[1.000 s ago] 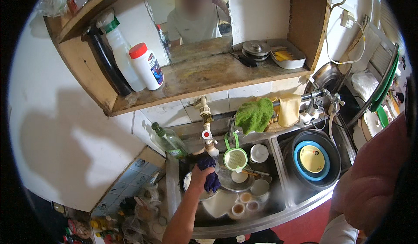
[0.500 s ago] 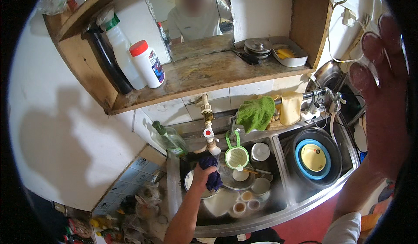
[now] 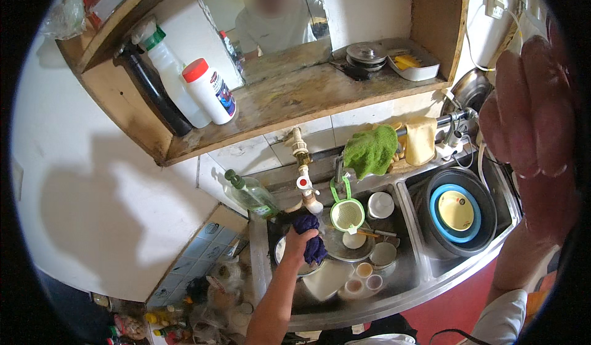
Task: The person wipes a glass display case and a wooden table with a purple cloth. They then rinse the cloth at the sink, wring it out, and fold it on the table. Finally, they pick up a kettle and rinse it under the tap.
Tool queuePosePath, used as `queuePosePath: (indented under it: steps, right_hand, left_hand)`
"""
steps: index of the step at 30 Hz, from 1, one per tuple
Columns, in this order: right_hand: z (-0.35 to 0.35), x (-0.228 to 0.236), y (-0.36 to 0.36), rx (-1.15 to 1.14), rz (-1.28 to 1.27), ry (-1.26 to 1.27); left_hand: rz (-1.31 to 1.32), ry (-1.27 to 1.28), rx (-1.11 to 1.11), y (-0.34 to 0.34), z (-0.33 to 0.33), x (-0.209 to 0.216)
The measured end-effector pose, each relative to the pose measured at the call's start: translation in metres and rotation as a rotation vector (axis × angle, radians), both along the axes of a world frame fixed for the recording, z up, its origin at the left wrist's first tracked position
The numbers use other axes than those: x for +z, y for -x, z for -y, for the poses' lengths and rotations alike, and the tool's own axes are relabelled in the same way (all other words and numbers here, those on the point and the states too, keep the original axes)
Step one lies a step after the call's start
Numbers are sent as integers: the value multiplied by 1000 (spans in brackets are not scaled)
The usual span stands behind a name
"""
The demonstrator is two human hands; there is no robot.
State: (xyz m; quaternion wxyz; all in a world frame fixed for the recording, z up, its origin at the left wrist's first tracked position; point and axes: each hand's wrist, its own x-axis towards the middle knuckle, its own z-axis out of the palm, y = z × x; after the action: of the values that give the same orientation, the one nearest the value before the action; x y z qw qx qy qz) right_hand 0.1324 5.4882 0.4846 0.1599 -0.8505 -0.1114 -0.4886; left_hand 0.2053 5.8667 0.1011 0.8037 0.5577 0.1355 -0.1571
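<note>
Metal sink [image 3: 414, 228], black basin [image 3: 489, 212], small cups [image 3: 354, 286]

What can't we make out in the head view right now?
All in the head view:
- Left hand: fingertips, hidden by the purple cloth.
- Pale bowl: much of its inside, hidden by that hand and cloth.
- Right hand: close, blurred, cut off by the dark lens rim; can't tell if it holds anything.
- Three small cups: contents too small to identify.

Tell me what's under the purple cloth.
Under the purple cloth, held in the left hand, part of a round vessel shows; its middle and any contents there are covered.
</note>
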Motion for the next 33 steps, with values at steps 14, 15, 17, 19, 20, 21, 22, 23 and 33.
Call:
queuePosePath:
  steps: [14, 15, 17, 19, 20, 21, 22, 23, 33]
  right_hand:
    - [-4, 5, -12, 39, -24, 9]
    - [-7, 5, -13, 43, -16, 13]
    - [-1, 13, -16, 33, -7, 9]
    - [-6, 14, -24, 47, -2, 5]
    - [-5, 15, -26, 53, 3, 5]
    - [-4, 15, -28, 63, 0, -2]
    - [-5, 13, -30, 72, -2, 0]
    - [-9, 11, -34, 94, -3, -2]
    - [-9, 7, -13, 62, 32, 31]
  left_hand:
    - [-23, -15, -52, -8, -4, -25]
    - [-24, -5, -49, -7, -5, -26]
    - [-22, -18, -42, -9, -9, -34]
    - [-16, -33, -24, -11, -15, -41]
    - [-5, -43, -20, -14, -14, -41]
    - [7, -53, -14, -14, -17, -40]
    - [-25, -53, -13, -11, -23, -40]
    - [-56, -53, -10, -5, -30, -38]
    - [-41, -28, -44, -13, -25, -26]
